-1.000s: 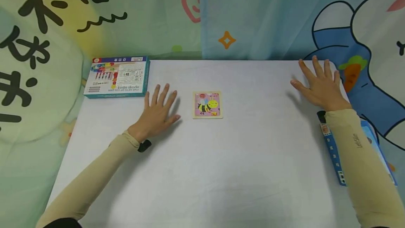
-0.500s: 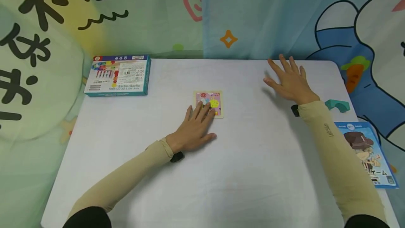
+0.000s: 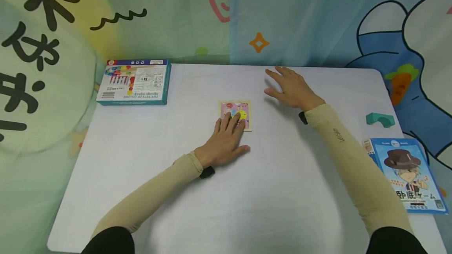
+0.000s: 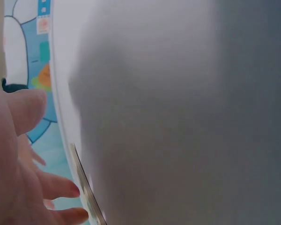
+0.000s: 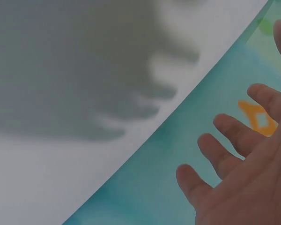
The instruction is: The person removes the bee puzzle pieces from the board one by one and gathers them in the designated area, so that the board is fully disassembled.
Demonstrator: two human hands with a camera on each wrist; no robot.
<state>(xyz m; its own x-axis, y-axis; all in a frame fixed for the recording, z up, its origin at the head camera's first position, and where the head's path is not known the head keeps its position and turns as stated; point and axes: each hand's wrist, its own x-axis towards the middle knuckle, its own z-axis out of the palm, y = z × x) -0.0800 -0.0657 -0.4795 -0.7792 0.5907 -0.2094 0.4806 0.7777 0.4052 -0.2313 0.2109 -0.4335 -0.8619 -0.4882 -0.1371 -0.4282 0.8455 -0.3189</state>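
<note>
A small square picture puzzle [image 3: 247, 115] with a yellow bee on pink and a pale frame lies near the middle of the white table [image 3: 282, 191]. My left hand [image 3: 224, 140] is over its lower part, fingers straight and spread, covering some of the picture. In the left wrist view the puzzle shows as a thin edge [image 4: 86, 187] beside the fingertips. My right hand [image 3: 293, 89] is near the table's back edge, right of the puzzle, fingers extended and holding nothing. In the right wrist view the spread fingers [image 5: 229, 136] cast a shadow on the table.
A flat teal-edged box [image 3: 134, 83] lies at the back left. A green arch block [image 3: 380, 119] is at the right, behind a blue package [image 3: 406, 175] with a cartoon figure in a brown hat. A printed curtain [image 3: 300, 15] hangs behind the table.
My left hand has moved right, from beside the box to over the puzzle. My right hand has swept left along the back, uncovering the green block and blue package.
</note>
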